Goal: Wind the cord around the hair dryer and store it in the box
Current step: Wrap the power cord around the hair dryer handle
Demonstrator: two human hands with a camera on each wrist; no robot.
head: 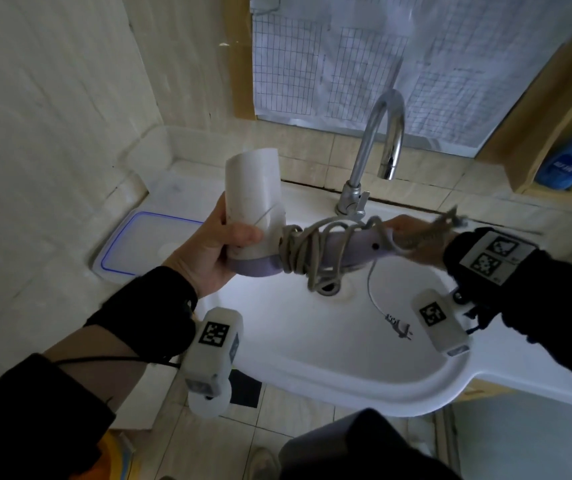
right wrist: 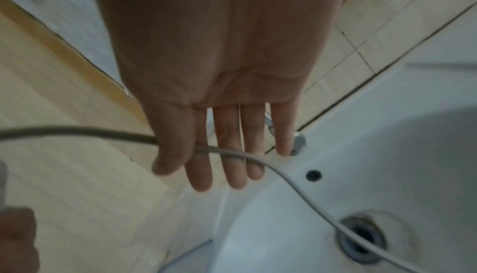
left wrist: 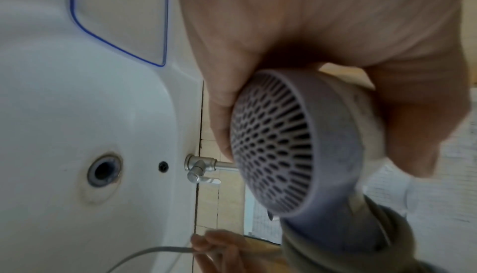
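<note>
The left hand point(head: 208, 251) grips the hair dryer point(head: 253, 216) over the sink point(head: 312, 341). The cord point(head: 312, 251) is wound around its handle. The right hand point(right wrist: 219, 93) pinches the cord with thumb and fingers. The box point(head: 160, 157) sits at ten o'clock.

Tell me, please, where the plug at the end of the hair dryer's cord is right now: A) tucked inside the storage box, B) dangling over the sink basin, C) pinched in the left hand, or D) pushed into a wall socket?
B: the plug hangs free on the loose end of the cord above the sink, below the hair dryer.
</note>
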